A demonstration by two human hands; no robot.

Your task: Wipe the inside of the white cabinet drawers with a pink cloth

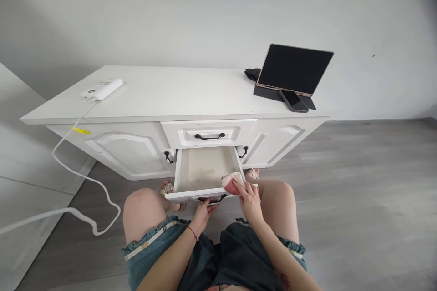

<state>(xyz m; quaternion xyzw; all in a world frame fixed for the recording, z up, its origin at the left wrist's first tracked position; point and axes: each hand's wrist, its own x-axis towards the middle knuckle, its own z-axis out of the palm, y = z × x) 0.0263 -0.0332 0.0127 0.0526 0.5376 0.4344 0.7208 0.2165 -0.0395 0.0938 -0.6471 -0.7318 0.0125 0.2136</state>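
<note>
A white drawer [191,177] is pulled out between my knees, with a few dark specks and faint stains on its bottom. My right hand [251,202] holds a folded red and white cloth [232,183] against the right end of the drawer's front edge, fingers pressed over it. Below that edge, my left hand [204,214] is at the black drawer handle [218,199], its fingers curled about the handle from underneath. Above the pulled-out drawer sits a closed upper drawer [209,133].
The white cabinet top [177,93] carries a tablet [295,69] on a stand, a phone [294,101], a black item [252,73] behind, and a white power strip [105,90]. Its cable [85,176] hangs down at left. Cabinet doors [126,152] flank the drawers.
</note>
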